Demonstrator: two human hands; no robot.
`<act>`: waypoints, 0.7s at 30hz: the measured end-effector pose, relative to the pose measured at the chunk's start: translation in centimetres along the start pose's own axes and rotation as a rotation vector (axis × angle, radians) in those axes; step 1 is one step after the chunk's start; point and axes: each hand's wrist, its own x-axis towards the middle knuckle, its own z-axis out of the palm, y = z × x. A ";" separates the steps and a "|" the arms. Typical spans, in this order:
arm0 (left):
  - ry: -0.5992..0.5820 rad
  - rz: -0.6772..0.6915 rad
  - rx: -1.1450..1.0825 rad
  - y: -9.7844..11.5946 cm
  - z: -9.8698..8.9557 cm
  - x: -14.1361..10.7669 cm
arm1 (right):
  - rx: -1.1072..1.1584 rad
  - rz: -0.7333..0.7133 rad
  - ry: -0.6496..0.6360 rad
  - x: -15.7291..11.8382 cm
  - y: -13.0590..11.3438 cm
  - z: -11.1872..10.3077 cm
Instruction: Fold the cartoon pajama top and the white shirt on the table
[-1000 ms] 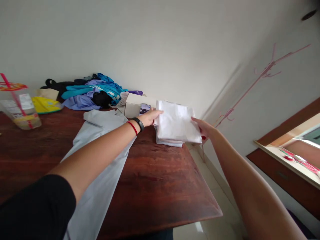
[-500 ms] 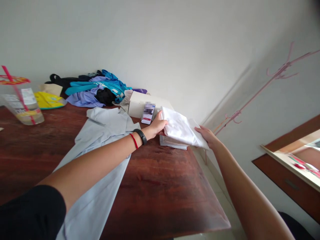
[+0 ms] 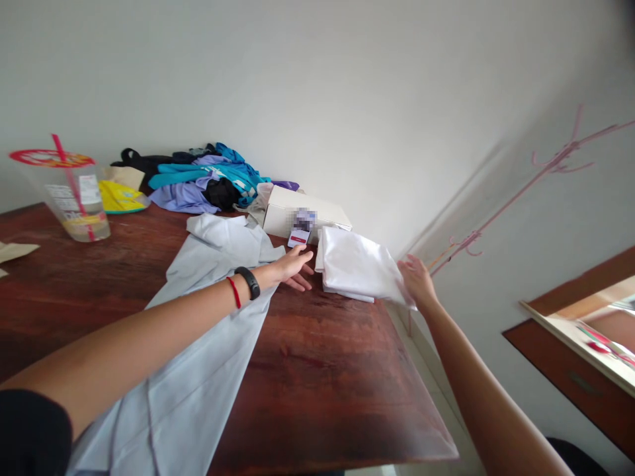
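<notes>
A folded white cloth (image 3: pixel 360 264) lies on a small stack at the table's far right corner. My left hand (image 3: pixel 294 267) is open just left of the stack, fingers spread, not touching it, in front of the phone (image 3: pixel 299 237). At the right edge of the white cloth is my right hand (image 3: pixel 415 277); its fingers look apart, close to or touching the cloth's edge. Under my left forearm a long light grey garment (image 3: pixel 198 344) stretches across the table toward me.
A plastic cup (image 3: pixel 74 198) with a red straw stands at the left. Behind are a yellow packet (image 3: pixel 119 197), a heap of clothes (image 3: pixel 198 175) and a white box (image 3: pixel 310 211). A pink rack (image 3: pixel 516 188) leans right of the wooden table (image 3: pixel 317 370).
My left hand has let go of the white cloth and moved left, its fingers opening. The cloth has come down onto the stack. My right hand has shifted slightly right and down.
</notes>
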 end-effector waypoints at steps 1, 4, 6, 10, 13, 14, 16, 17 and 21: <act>0.005 -0.011 0.041 -0.3 -0.7 -0.9 | -0.024 -0.083 0.076 -0.8 -1.2 -0.1; 0.014 0.020 0.177 -1.5 -2.7 -4.1 | -0.003 -0.482 0.199 -4.8 -5.8 0.5; 0.024 0.080 0.278 -2.4 -4.1 -6.4 | 0.087 -0.656 0.075 -8.7 -9.0 2.0; 0.099 0.269 0.546 -4.6 -6.5 -10.5 | 0.207 -0.850 -0.397 -16.2 -13.1 7.0; 0.193 0.485 0.789 -6.3 -7.9 -12.3 | 0.179 -0.925 -0.593 -19.8 -14.1 10.9; 0.208 0.539 0.851 -6.8 -8.2 -12.6 | 0.183 -0.929 -0.629 -20.6 -14.2 12.0; 0.200 0.586 0.919 -7.4 -8.4 -12.9 | 0.226 -0.920 -0.683 -21.7 -14.1 13.5; 0.183 0.588 0.933 -7.5 -8.4 -13.0 | 0.253 -0.912 -0.707 -22.0 -14.0 14.0; 0.127 0.621 0.983 -7.5 -7.6 -13.1 | 0.359 -0.852 -0.770 -22.6 -13.4 14.4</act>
